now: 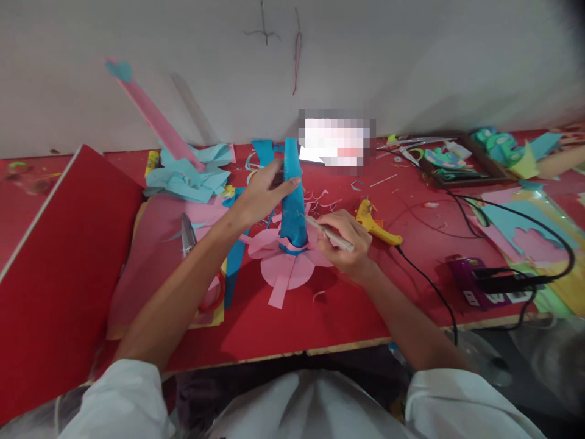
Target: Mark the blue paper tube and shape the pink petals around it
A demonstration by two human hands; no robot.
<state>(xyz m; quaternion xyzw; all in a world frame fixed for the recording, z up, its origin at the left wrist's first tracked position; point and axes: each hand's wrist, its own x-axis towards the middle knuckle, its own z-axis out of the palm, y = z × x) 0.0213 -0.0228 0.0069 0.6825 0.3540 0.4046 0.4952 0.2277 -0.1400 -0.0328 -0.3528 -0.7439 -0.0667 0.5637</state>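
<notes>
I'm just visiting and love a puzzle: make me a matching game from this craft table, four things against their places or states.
1. Blue paper tube
2. Glue gun
3. Pink paper petals
4. Pale pen-like tool

A. held in the right hand
B. spread around the tube's base
C. held by the left hand
D. yellow, lying on the red tabletop

Pairs: 1-C, 2-D, 3-B, 4-A

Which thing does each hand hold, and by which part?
The left hand holds the blue paper tube by its upper half; the right hand holds a white pen-like stick partway along its length.
</notes>
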